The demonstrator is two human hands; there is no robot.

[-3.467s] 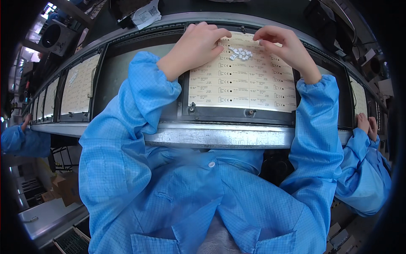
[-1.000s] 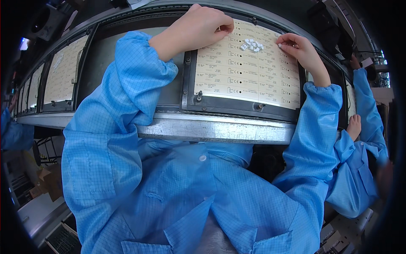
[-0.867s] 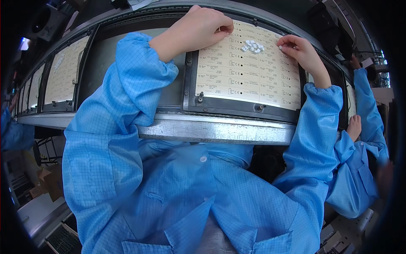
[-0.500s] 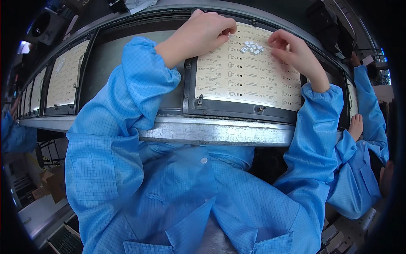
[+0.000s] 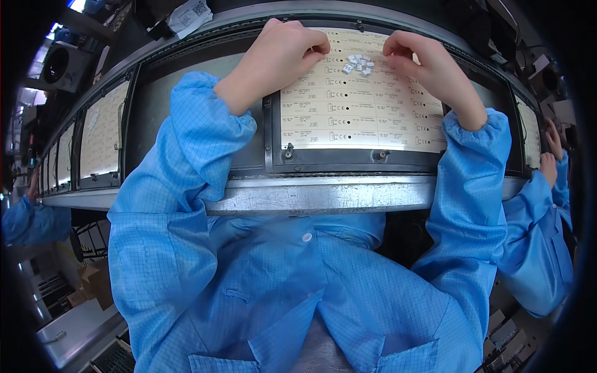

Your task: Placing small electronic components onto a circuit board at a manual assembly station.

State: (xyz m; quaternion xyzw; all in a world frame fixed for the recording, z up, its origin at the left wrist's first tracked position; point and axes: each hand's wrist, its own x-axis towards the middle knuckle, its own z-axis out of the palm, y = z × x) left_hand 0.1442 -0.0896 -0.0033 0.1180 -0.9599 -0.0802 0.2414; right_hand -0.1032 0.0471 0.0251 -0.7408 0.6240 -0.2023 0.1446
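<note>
A cream panel [image 5: 348, 118] printed in rows with small dark holes lies in a black frame [image 5: 336, 160]. Small white pieces [image 5: 359, 64] are heaped on its far part. My left hand [image 5: 283, 59] reaches over the panel's far left edge, thumb and forefinger pinched together; whatever is between them is hidden. Just right of the heap, my right hand [image 5: 438, 71] bends its fingers, with thumb and forefinger tips brought close together. Anything at those tips is too small to make out.
A metal rail [image 5: 323, 194] runs along the near side. More framed panels stand at the left [image 5: 102, 130] and right [image 5: 530, 133]. A person in a blue sleeve [image 5: 538, 236] works at the right, and another blue sleeve [image 5: 37, 221] shows at the left. A white packet [image 5: 189, 17] lies beyond the line.
The view has shifted a little. My right thumb and forefinger have drawn nearer to each other beside the heap. My left hand stays pinched at the panel's far left.
</note>
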